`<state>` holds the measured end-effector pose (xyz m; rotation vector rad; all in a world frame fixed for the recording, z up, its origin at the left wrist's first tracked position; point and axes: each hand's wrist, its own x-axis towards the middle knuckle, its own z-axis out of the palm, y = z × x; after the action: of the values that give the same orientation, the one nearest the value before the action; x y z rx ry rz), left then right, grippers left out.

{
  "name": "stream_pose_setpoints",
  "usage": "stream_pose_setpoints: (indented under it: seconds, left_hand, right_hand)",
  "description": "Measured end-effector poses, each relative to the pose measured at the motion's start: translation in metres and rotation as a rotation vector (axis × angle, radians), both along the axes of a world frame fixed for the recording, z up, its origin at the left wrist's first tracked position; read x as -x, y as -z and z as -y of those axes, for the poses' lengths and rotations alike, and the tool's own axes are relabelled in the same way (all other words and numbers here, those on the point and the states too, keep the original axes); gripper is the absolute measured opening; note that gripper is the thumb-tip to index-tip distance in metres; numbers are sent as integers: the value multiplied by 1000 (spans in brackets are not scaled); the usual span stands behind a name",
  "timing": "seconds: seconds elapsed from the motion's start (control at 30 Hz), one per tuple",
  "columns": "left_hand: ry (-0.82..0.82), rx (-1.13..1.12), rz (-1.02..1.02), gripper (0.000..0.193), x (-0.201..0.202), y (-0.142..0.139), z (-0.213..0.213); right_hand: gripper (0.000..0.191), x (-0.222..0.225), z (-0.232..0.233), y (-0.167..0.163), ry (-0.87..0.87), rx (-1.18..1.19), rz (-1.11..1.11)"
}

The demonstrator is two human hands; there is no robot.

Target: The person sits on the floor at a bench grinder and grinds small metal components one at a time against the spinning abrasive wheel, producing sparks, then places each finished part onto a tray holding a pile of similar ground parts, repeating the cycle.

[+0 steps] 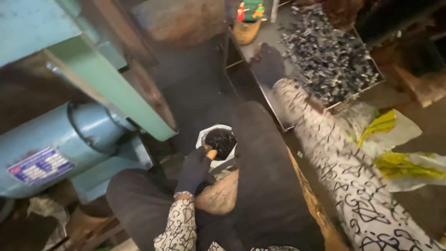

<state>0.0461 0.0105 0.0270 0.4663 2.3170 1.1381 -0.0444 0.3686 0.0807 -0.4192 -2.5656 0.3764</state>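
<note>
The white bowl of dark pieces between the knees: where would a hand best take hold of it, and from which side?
Probably at the near rim of the white bowl, from the left, where the gloved left hand already rests. The bowl sits upright and open, the right knee crowds its other side, and the right hand is off at the tray.

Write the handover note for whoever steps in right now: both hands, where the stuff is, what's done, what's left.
Left hand: dark glove, resting at the rim of the white bag between the knees; whether the fingers grip the rim cannot be told.
Right hand: dark glove, arm stretched out, hand on the metal tray at the edge of the pile of small dark pieces; its grip is hidden.
Done: the bag already holds a layer of dark pieces.
Left: a big heap is still on the tray.
Nearby: blue motor to the left, yellow and white sacks to the right.
</note>
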Motion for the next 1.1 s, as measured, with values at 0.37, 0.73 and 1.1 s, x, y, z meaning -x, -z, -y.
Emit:
stream_pose_setpoints:
  seconds: [0.37,0.73,1.1]
  left_hand:
    - [-674,-1079,241,29,-4,27,25]
    - [-690,-934,63,28,-15,-10,49]
    - [-698,-342,-350,17,8,-2,46]
  right_hand:
    - [13,-111,226,11,-616,496,132]
    - [16,-111,261,21,-606,1468,687]
    - [27,-68,250,45,-647,1016,594]
